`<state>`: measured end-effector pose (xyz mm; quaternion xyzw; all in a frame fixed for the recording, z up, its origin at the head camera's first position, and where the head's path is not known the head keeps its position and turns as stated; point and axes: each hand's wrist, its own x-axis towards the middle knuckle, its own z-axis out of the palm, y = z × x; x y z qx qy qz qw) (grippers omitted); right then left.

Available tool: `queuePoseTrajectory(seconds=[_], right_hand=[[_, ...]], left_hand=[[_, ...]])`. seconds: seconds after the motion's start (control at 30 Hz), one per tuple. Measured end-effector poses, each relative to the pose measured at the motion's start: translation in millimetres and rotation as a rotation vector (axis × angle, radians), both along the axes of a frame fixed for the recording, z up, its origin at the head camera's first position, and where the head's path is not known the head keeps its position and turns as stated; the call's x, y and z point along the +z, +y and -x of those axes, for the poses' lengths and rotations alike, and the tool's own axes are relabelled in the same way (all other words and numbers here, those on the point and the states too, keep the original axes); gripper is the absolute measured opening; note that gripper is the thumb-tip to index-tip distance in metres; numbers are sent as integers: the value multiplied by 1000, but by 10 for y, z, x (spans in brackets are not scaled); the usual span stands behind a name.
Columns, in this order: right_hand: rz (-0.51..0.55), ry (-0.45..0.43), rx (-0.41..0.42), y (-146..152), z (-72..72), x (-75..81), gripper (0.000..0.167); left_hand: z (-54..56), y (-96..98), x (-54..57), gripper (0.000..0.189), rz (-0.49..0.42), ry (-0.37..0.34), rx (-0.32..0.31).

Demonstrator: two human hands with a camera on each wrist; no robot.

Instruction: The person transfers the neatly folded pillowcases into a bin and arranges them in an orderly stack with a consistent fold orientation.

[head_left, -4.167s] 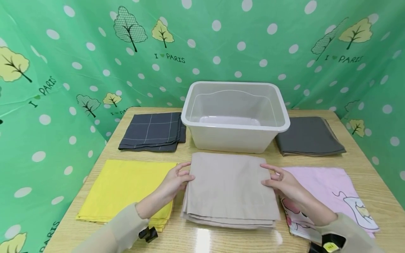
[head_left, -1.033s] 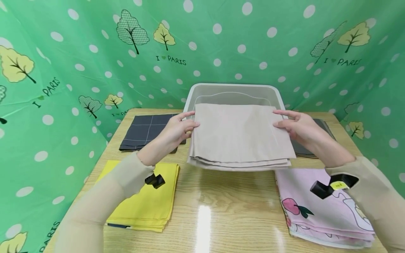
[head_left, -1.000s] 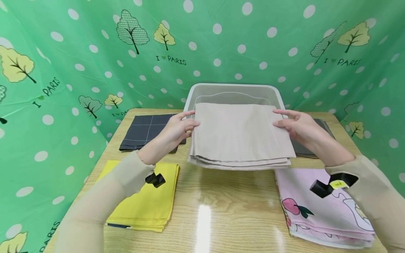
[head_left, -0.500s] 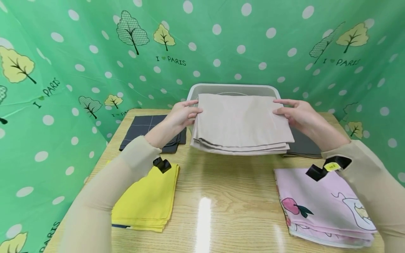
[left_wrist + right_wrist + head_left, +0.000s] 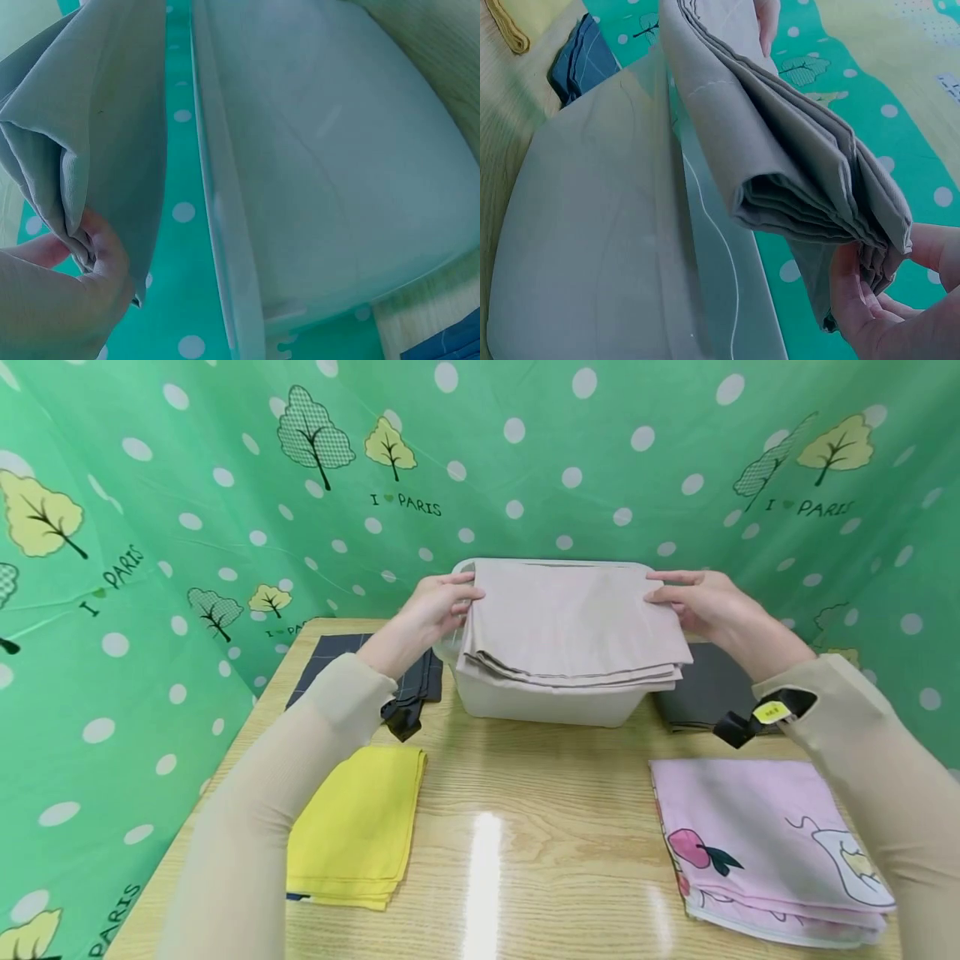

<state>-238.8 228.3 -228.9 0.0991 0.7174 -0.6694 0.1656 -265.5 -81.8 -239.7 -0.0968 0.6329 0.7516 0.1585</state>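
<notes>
A folded beige cloth (image 5: 573, 622) hangs level over the white plastic tub (image 5: 540, 703), hiding most of its opening in the head view. My left hand (image 5: 438, 603) pinches the cloth's left side between thumb and fingers. On the opposite side my right hand (image 5: 712, 602) grips it the same way. In the left wrist view, the bunched layers of the cloth (image 5: 97, 112) sit between the left thumb and fingers, apart from the tub's rim (image 5: 221, 202). Several stacked folds of the cloth (image 5: 780, 142) show in the right wrist view, pinched at their end by the right hand (image 5: 900, 307).
A yellow folded cloth (image 5: 360, 827) lies front left and a pink printed cloth (image 5: 757, 843) front right. Behind them are a dark checked cloth (image 5: 337, 652) and a dark grey cloth (image 5: 708, 689), flanking the tub on the wooden table (image 5: 525, 793). A green curtain (image 5: 570, 460) stands close behind.
Both hands have lifted the beige cloth from the table and carried it up and away to above the tub. Over the last second it has risen further, uncovering the tub's front wall.
</notes>
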Motion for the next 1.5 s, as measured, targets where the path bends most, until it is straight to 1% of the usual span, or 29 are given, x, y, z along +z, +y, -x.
queuePoseTrajectory(seconds=[0.13, 0.27, 0.47, 0.53, 0.63, 0.8, 0.93, 1.17, 1.37, 1.5], right_hand=[[-31, -10, -13, -12, 71, 14, 72], [-75, -19, -9, -29, 133, 27, 69], [-44, -49, -35, -47, 243, 71, 69], [-32, -61, -46, -56, 278, 87, 70], [-33, -73, -52, -64, 330, 95, 69], [-66, -78, -47, -72, 420, 83, 67], [-124, -64, -44, -80, 466, 53, 64], [-208, -31, -85, -114, 525, -1, 58], [-258, -25, -83, -135, 577, -23, 56], [-277, -18, -74, -138, 617, -49, 55]], left_hand=[[79, 15, 30, 53, -3, 0, 18], [149, 20, 43, 53, 2, 5, 19], [267, 29, 56, 49, 56, 10, 40], [307, 34, 62, 49, 60, 1, 48], [354, 34, 62, 48, 67, -9, 61], [392, 44, 61, 47, 95, -15, 85], [433, 62, 45, 46, 132, -17, 107], [512, 69, -15, 44, 215, -28, 135], [578, 80, -61, 44, 226, -15, 163], [605, 90, -90, 42, 250, -6, 172]])
